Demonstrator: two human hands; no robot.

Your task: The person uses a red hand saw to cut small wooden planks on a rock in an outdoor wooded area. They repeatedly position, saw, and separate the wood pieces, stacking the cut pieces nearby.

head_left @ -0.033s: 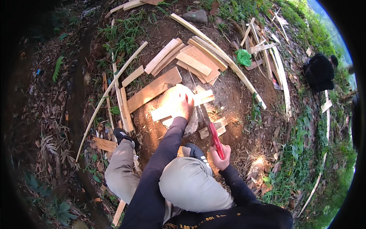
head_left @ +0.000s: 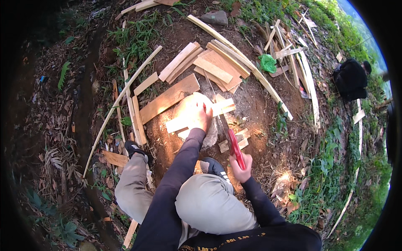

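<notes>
Person squatting on bare dirt, seen from above. Left hand pressed flat w/ fingers wrapped over a short wood piece lying across a pale rock, holding it down. Right hand closed round the red handle of a big knife, blade pointing fwd, its tip just beside the wood piece & the left hand; can't tell if blade touches wood. Small wood offcuts lie by the blade. Wide plank to the left of rock, stack of boards beyond it. Green bag further right among sticks. Another person in black crouches well apart, far right.
</notes>
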